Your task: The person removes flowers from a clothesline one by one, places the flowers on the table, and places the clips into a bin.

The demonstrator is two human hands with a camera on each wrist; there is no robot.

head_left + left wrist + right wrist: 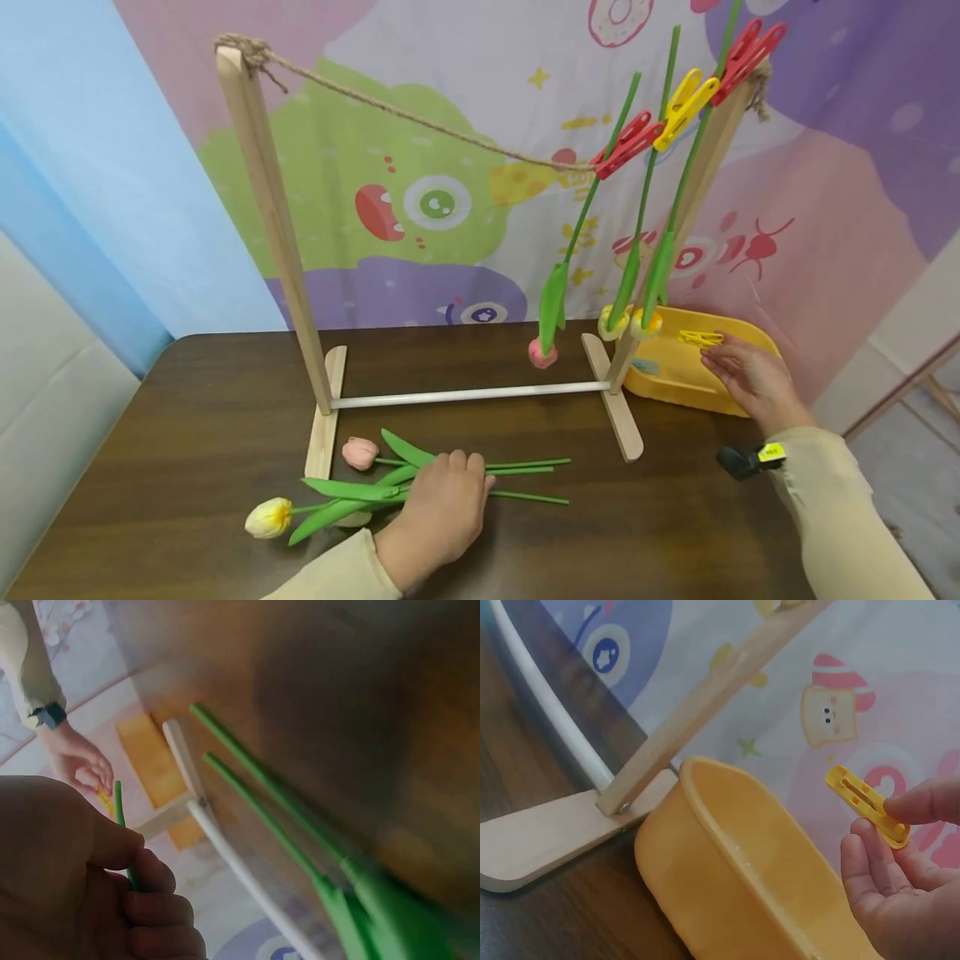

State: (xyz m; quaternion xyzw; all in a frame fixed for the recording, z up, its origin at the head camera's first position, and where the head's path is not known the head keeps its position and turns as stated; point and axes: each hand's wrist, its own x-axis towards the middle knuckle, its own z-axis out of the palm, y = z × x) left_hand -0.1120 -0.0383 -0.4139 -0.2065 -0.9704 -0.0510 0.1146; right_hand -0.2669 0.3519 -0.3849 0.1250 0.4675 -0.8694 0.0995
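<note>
Now, left hand point(444, 507) gripping tulip stem point(120, 804), right hand point(757, 382) pinching yellow clothespin point(853, 795).

No text is legible, even on the yellow wrist label point(771, 452).

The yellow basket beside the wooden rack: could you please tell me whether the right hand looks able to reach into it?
Probably yes: the right hand is close to the open yellow basket, with nothing visible between them, though it holds a yellow clothespin.

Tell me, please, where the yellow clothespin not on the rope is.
In the head view, the clothespin is at right, pinched by the right hand over the yellow tray.
</note>
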